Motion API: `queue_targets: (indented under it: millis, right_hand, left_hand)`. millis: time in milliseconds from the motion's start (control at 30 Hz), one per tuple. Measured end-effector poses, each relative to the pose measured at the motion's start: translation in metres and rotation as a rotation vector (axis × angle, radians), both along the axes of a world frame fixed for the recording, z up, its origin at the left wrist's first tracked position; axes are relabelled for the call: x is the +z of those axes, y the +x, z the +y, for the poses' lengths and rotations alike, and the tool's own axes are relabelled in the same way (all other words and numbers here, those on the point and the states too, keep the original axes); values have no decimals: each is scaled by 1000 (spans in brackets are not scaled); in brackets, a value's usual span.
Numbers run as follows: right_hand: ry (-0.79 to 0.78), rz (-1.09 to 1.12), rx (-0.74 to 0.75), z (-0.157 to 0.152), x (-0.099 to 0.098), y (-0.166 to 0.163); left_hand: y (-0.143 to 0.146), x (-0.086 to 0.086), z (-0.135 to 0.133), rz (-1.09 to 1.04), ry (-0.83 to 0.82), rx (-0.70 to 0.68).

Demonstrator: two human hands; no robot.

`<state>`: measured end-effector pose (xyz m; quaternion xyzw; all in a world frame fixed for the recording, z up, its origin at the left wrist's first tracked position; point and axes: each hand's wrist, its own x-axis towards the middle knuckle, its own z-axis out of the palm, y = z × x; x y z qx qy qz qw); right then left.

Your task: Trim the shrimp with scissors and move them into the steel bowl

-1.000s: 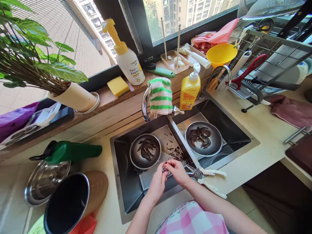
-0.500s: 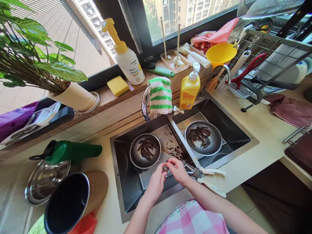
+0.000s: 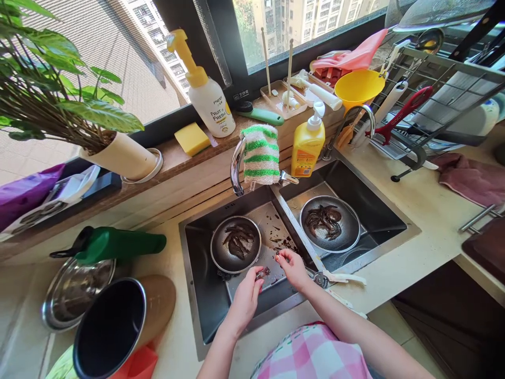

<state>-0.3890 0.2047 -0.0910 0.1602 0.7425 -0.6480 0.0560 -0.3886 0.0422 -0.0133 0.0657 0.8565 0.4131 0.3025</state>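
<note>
Both my hands are over the near part of the left sink basin. My left hand (image 3: 245, 297) is closed on a small dark shrimp (image 3: 262, 273), pinched at the fingertips. A little to the right, my right hand (image 3: 292, 268) has its fingers pinched together above a heap of dark scraps (image 3: 284, 245) on the steel board; what it pinches is too small to name. A round steel strainer bowl (image 3: 215, 252) with several shrimps sits just beyond my left hand. Another strainer bowl (image 3: 351, 231) with shrimps is in the right basin. White-handled scissors (image 3: 335, 277) lie on the sink rim beside my right wrist.
A faucet (image 3: 235, 168) draped with a green-striped cloth (image 3: 260, 155) rises behind the sink (image 3: 189, 284). A yellow soap bottle (image 3: 307, 145), white pump bottle (image 3: 209, 102) and potted plant (image 3: 118, 158) stand on the sill. Pots (image 3: 110, 329) sit on the left, a dish rack (image 3: 430, 95) on the right.
My hands, joined on the shrimp before, have come apart. The right hand moved up and away toward the scraps; the left hand keeps the shrimp.
</note>
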Motion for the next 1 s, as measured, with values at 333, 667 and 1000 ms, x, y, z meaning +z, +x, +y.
queue_targets:
  millis: [333,667,1000]
  right_hand:
    - [672,190,265,16,40,-25]
    - [728,-182,532,10,30,-29]
    - [-370,-329,394,-11,38,10]
  left_hand:
    - [4,1,-20,83,100,148]
    - [2,-7,-21,314,49,204]
    - [-1,-18,-11,607,-150,-81]
